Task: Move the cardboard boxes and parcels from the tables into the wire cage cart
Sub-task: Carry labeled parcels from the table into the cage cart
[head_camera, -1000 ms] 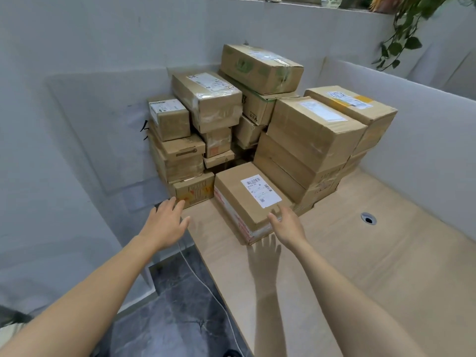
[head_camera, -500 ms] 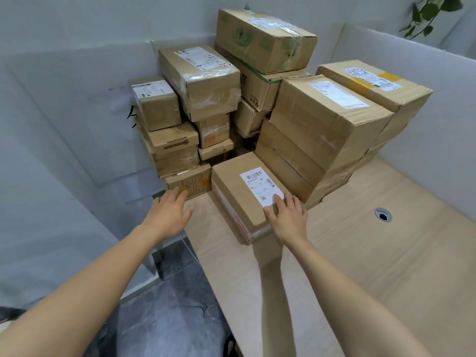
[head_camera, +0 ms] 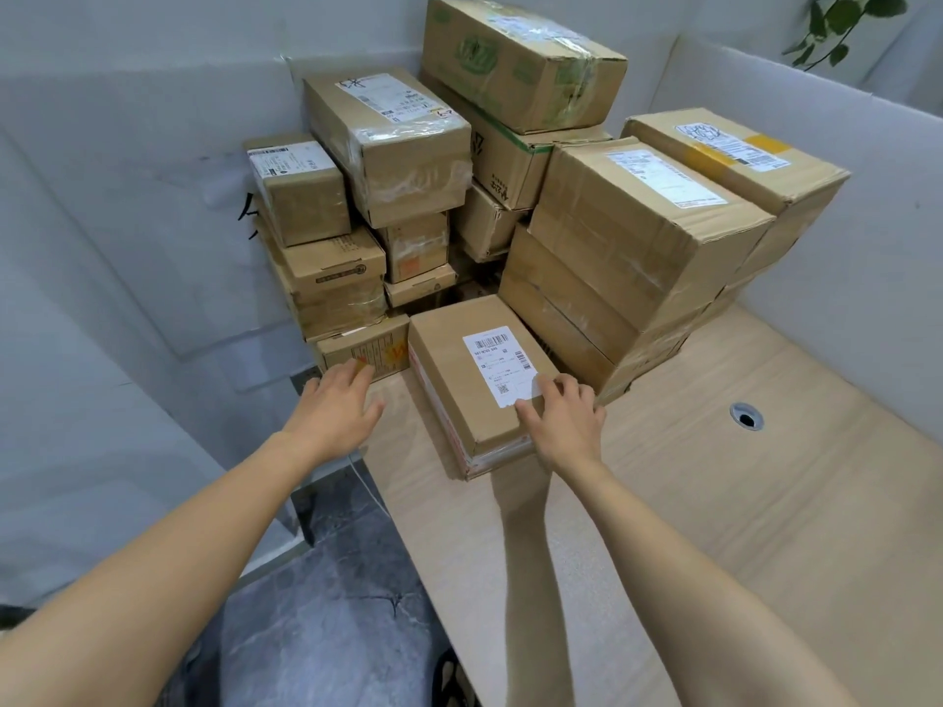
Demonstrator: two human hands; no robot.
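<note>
A flat cardboard box (head_camera: 459, 369) with a white barcode label lies at the front of a pile of boxes on a light wooden table (head_camera: 714, 502). My right hand (head_camera: 561, 421) rests on the box's near right corner, fingers spread over the label's edge. My left hand (head_camera: 339, 408) hovers open to the left of that box, by the table's left edge, its fingertips near a small printed carton (head_camera: 367, 349). Behind stand a large taped box (head_camera: 638, 222) and a long box (head_camera: 388, 140) higher in the pile. No wire cage cart is in view.
Grey partition walls (head_camera: 127, 222) close in the pile on the left, back and right. A round cable hole (head_camera: 746, 415) sits in the table to the right. Dark stone floor (head_camera: 316, 604) lies left of the table, with a thin white cable hanging. Plant leaves (head_camera: 837, 23) show top right.
Both hands have moved forward to the labelled box. My right hand has come down onto its near corner, and my left hand has come closer to its left side. The view moved nearer the pile.
</note>
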